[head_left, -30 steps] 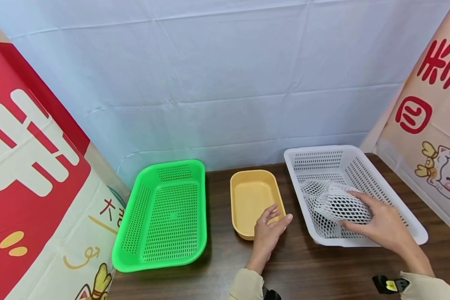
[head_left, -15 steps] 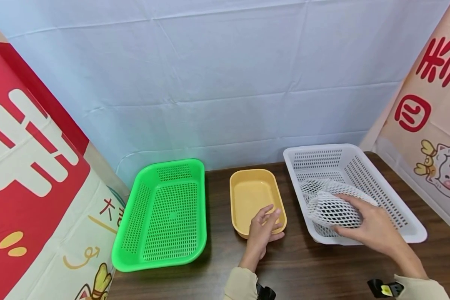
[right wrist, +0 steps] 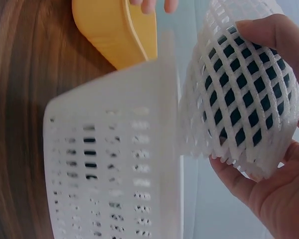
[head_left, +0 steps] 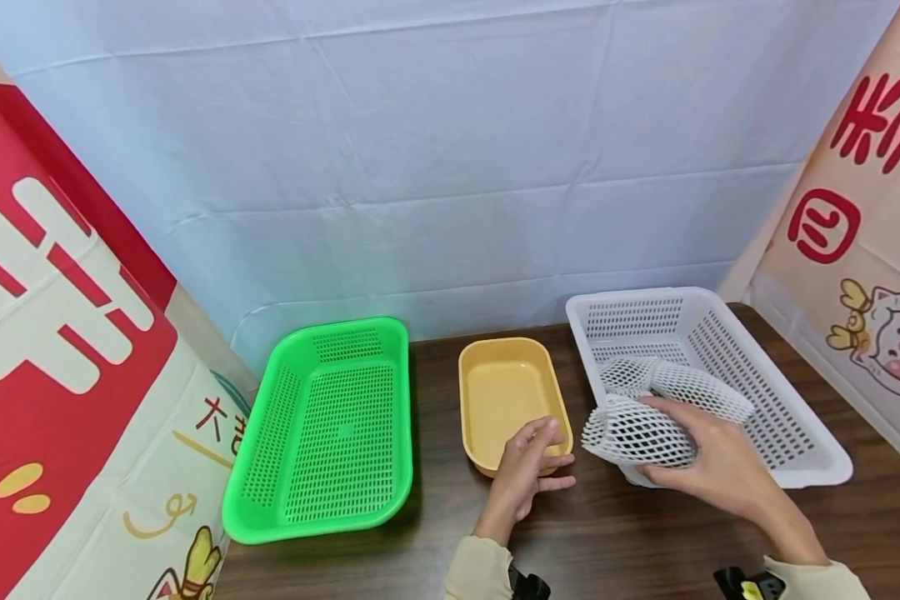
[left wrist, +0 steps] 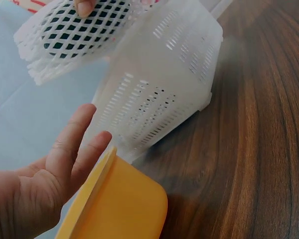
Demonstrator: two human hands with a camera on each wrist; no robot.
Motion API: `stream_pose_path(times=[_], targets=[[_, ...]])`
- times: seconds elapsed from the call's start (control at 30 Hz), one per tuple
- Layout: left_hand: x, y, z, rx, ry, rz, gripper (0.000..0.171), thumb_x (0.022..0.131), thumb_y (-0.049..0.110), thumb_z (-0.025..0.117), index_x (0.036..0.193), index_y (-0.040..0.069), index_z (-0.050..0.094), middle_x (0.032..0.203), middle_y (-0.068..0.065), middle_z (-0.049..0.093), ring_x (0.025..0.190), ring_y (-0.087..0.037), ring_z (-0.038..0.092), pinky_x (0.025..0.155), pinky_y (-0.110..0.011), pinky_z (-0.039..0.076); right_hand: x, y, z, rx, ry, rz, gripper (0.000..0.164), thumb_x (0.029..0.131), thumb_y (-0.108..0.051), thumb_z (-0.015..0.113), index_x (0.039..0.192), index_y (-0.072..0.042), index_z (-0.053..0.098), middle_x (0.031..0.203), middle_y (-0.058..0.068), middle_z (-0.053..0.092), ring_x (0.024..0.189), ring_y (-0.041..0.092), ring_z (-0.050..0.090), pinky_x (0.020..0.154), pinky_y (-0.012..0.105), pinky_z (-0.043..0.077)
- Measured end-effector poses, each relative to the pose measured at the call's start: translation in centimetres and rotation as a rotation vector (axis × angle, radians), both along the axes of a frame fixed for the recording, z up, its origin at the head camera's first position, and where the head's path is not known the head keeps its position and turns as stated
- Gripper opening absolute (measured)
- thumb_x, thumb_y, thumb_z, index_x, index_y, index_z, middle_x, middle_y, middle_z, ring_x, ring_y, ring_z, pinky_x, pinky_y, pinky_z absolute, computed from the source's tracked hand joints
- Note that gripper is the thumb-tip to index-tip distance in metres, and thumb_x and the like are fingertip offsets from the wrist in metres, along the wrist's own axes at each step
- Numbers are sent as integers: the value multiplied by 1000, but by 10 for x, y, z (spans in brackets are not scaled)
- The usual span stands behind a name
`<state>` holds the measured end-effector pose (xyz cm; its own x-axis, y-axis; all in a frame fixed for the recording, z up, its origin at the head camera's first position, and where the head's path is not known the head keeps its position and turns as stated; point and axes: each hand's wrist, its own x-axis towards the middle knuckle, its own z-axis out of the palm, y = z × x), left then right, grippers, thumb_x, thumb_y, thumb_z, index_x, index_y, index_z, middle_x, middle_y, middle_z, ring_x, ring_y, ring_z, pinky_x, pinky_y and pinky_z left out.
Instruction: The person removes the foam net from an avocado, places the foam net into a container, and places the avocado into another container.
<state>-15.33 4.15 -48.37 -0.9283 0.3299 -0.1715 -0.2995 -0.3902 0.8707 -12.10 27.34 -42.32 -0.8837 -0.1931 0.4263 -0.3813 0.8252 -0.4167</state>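
My right hand [head_left: 720, 458] grips a dark, rounded thing in a white foam net sleeve [head_left: 640, 431], with the thumb on one side and fingers on the other. The right wrist view shows the dark surface through the mesh of the netted thing [right wrist: 244, 94]; its kind cannot be told. It is over the near left rim of the white basket [head_left: 817, 477]. More foam-netted pieces [head_left: 701, 390] lie inside that basket. My left hand [head_left: 521, 475], fingers spread and holding nothing, is over the near end of the yellow tray [head_left: 495, 400].
A green perforated basket [head_left: 403, 467] stands to the left on the brown wooden table [head_left: 442, 517]. Pale blue cloth [head_left: 457, 167] hangs behind, and printed cloths flank both sides. The yellow tray sits between the two baskets.
My right hand has lifted the netted thing and carried it left, from inside the white basket to its rim. My left hand has shifted slightly left, its fingers spreading.
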Motion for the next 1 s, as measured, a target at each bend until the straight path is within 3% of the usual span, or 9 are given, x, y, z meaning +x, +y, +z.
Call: stream_pose_path(times=[0.2, 0.4, 0.73, 1.0], targets=[[0, -2, 3, 25, -15, -56, 63, 83, 51, 53, 124, 3, 46, 108, -18, 52, 87, -31, 59, 60, -46, 50, 1, -12, -6, -19, 8, 39, 79, 50, -44, 84, 120, -23, 55, 111, 1, 57, 96, 21, 52, 75, 42, 40], [0, -2, 5, 39, -11, -86, 65, 83, 52, 52, 124, 2, 46, 106, -18, 51, 82, -27, 60, 60, -48, 49, 1, -21, -11, -16, 3, 80, 81, 49, -39, 85, 122, -23, 53, 112, -1, 57, 96, 19, 52, 75, 41, 42], [3, -4, 9, 84, 7, -160, 55, 87, 49, 48, 123, 7, 48, 108, -18, 50, 87, -27, 59, 62, -49, 48, 2, -31, -13, -4, 47, 122, 83, 46, -33, 86, 121, -23, 53, 112, -6, 56, 94, 11, 52, 72, 34, 45], [5, -6, 10, 102, 28, -195, 49, 87, 44, 50, 120, 8, 50, 108, -15, 51, 86, -29, 59, 63, -49, 48, 3, -35, -15, -4, 46, 140, 82, 46, -32, 85, 121, -22, 53, 111, -6, 56, 92, 11, 52, 71, 36, 46]])
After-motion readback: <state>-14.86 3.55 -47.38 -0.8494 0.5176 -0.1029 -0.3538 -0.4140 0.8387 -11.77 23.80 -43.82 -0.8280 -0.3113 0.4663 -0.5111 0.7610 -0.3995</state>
